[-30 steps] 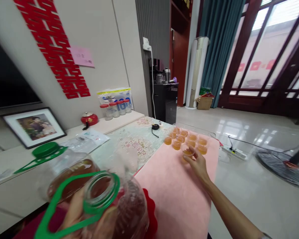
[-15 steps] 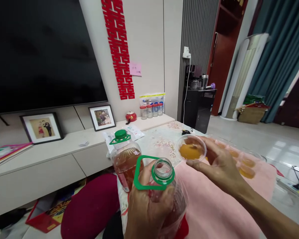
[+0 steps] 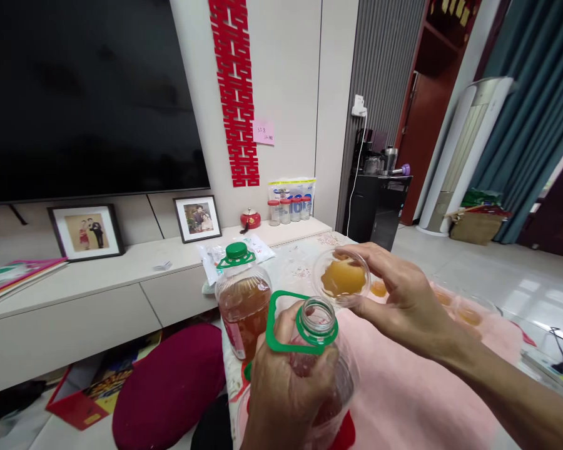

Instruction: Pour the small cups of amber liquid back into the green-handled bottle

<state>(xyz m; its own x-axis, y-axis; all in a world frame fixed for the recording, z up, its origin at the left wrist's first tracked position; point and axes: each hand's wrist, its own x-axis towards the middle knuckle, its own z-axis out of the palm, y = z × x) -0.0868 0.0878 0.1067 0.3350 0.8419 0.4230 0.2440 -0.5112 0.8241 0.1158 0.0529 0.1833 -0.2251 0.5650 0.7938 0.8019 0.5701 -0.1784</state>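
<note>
My left hand (image 3: pixel 286 381) is wrapped round the neck of an open clear plastic jug (image 3: pixel 316 350) with a green ring and handle, held upright at the table's near edge. My right hand (image 3: pixel 398 300) pinches a small clear cup of orange liquid (image 3: pixel 341 278), tilted toward the jug's mouth and just above it. A second jug (image 3: pixel 242 300), capped in green and holding brown liquid, stands just behind. Several more filled cups (image 3: pixel 455 309) sit on the pink mat (image 3: pixel 403 387) to the right, partly hidden by my arm.
A long low white cabinet (image 3: pixel 98 294) under a dark TV carries two framed photos, a red pot and red-lidded jars. A maroon cushion (image 3: pixel 169 387) lies on the floor at left. A black stand with kettles and a power strip on the floor are at right.
My right hand picked a cup from the group on the mat and brought it left to the jug's mouth, now tilting it. The view swung left toward the TV wall.
</note>
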